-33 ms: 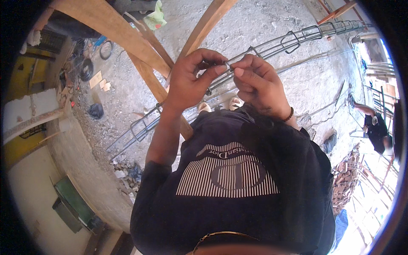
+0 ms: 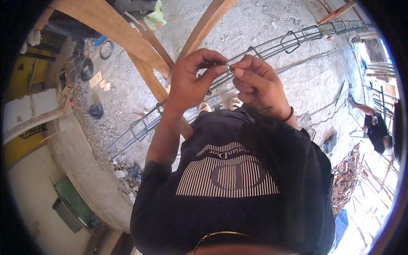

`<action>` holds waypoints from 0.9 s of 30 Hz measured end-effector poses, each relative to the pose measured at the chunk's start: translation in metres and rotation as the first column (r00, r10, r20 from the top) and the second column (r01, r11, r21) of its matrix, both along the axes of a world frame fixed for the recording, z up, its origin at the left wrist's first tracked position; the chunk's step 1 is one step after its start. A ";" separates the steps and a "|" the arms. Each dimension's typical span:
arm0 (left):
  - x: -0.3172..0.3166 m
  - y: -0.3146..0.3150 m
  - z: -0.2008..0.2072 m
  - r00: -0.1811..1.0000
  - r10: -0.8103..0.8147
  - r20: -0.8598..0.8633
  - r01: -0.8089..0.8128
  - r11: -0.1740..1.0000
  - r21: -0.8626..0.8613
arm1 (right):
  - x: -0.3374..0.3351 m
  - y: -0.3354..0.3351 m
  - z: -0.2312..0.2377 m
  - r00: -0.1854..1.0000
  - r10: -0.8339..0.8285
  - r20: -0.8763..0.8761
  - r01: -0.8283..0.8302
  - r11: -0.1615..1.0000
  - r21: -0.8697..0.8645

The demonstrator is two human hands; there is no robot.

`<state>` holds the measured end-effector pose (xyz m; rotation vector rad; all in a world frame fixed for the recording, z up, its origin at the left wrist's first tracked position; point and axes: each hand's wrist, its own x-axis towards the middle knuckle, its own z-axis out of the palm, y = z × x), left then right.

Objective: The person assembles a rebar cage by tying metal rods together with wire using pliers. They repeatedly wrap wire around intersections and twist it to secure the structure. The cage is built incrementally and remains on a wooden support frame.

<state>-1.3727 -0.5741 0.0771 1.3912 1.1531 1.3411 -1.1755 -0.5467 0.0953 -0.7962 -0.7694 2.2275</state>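
Observation:
A long cage of steel rods [image 2: 272,50] with square wire stirrups runs slantwise from the lower left to the far upper right, passing just beyond and beneath my hands. My left hand [image 2: 189,80] is closed in a pinch, thumb against fingertips, on a thin piece of wire [image 2: 230,68]. Pinched on the same spot from the other side is my right hand [image 2: 261,87], its lower fingers curled in. Both sets of fingertips nearly meet above the rods. Most of the wire is hidden by the fingers, so its length cannot be told.
Wooden planks [image 2: 112,34] cross at the upper left; another beam [image 2: 208,29] slants beside my left hand. My feet [image 2: 204,107] stand below the cage. Black coils [image 2: 86,70] lie on rough ground. At right, another person [image 2: 376,131] is near a brick pile [image 2: 346,182].

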 end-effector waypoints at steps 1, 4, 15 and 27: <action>0.001 0.001 -0.001 0.999 0.013 -0.046 -0.011 0.998 0.056 | 0.001 0.000 -0.001 1.000 0.013 -0.026 -0.015 0.998 -0.057; 0.000 0.006 -0.002 0.969 0.084 -0.232 -0.019 0.963 0.268 | 0.003 0.003 -0.005 0.993 0.047 -0.108 -0.062 0.988 -0.145; -0.009 0.009 0.012 0.875 0.145 -0.463 0.150 0.826 0.543 | -0.005 -0.002 -0.007 0.877 0.256 -0.407 -0.406 0.847 -0.343; 0.006 0.006 0.003 0.945 0.179 -0.273 -0.094 0.950 0.297 | -0.018 -0.009 -0.006 0.954 -0.190 0.233 0.124 0.955 0.271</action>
